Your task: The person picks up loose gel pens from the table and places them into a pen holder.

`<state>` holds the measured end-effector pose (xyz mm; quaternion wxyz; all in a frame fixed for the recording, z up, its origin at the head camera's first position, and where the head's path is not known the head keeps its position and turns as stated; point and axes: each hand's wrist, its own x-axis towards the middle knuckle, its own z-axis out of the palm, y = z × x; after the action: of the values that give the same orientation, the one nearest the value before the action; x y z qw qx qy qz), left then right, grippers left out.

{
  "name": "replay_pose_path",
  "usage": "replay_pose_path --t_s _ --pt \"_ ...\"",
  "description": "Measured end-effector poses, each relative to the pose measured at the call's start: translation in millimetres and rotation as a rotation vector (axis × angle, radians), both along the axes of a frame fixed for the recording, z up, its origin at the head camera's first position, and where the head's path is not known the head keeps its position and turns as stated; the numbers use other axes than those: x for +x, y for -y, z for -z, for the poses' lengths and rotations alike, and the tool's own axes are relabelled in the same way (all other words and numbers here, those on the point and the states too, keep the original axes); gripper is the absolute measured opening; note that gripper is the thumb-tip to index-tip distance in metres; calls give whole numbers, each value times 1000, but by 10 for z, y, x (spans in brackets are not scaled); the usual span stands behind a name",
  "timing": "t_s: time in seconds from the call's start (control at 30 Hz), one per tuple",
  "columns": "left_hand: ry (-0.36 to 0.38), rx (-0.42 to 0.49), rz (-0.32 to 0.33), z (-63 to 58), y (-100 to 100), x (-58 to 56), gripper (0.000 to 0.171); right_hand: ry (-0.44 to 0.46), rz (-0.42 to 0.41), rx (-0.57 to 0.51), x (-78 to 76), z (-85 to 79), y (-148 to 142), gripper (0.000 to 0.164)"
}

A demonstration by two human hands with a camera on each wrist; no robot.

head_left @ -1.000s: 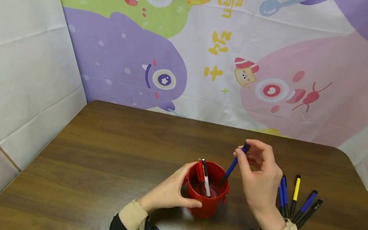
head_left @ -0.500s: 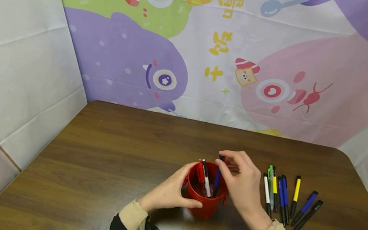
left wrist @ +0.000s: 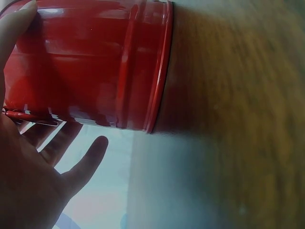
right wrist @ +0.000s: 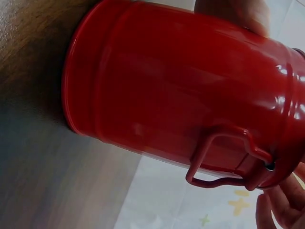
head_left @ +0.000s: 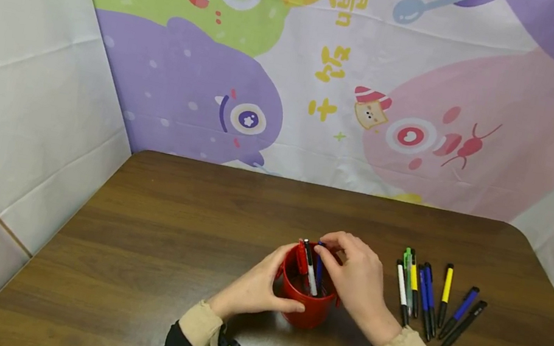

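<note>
A red metal bucket (head_left: 306, 313) stands on the table. My left hand (head_left: 252, 287) holds it round its left side, the thumb near the front of the rim. Inside lean a red pen (head_left: 301, 258) and a white marker (head_left: 312, 279) with a black cap. Over the bucket's right rim, my right hand (head_left: 357, 281) pinches the upper end of a blue marker (head_left: 318, 272), which stands inside beside the white one. From the right wrist, the bucket's side handle (right wrist: 195, 167) shows. The left wrist view has the bucket wall (left wrist: 81, 67) close to the spread fingers.
To the right on the wooden table (head_left: 178, 230) lie several loose pens: a white marker (head_left: 402, 285), a green pen (head_left: 408, 261), a yellow marker (head_left: 447, 283), blue markers (head_left: 465, 302) and a black marker (head_left: 467, 324). A cartoon-print cloth (head_left: 294, 139) hangs behind the table.
My right hand has moved left and down with the blue marker, lowering it into the bucket and bringing it up beside the white marker. My left hand keeps its hold on the bucket.
</note>
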<state>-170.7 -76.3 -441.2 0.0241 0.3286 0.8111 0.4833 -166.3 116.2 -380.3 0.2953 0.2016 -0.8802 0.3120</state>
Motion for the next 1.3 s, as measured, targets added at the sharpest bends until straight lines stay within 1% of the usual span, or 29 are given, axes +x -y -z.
replay_pose_path --t_s 0.17,0.4,0.63,0.73,0.83,0.93,1.03,1.1,1.3 --pt "-4 8 6 4 -3 -11 91 -12 17 58 -40 11 14 16" --pt "-3 7 0 15 -2 -17 90 89 17 92 -68 52 32 19" --pt "-4 -2 -9 17 6 -11 91 140 6 105 -60 57 38 21" --pt "-5 2 -6 13 8 -11 90 157 -5 77 -47 68 29 24" --pt "-4 4 -3 8 7 -11 90 142 -10 20 -34 84 5 23" --pt "-6 8 0 9 4 -10 90 99 -6 -33 -31 95 -31 18" --pt "-13 15 5 15 4 -11 89 58 13 -53 -39 105 -75 13" --pt "-20 17 9 9 3 -7 90 45 30 -52 -48 111 -116 12" --pt "2 25 17 -283 -15 133 86 21 95 -31 -133 87 -328 11"
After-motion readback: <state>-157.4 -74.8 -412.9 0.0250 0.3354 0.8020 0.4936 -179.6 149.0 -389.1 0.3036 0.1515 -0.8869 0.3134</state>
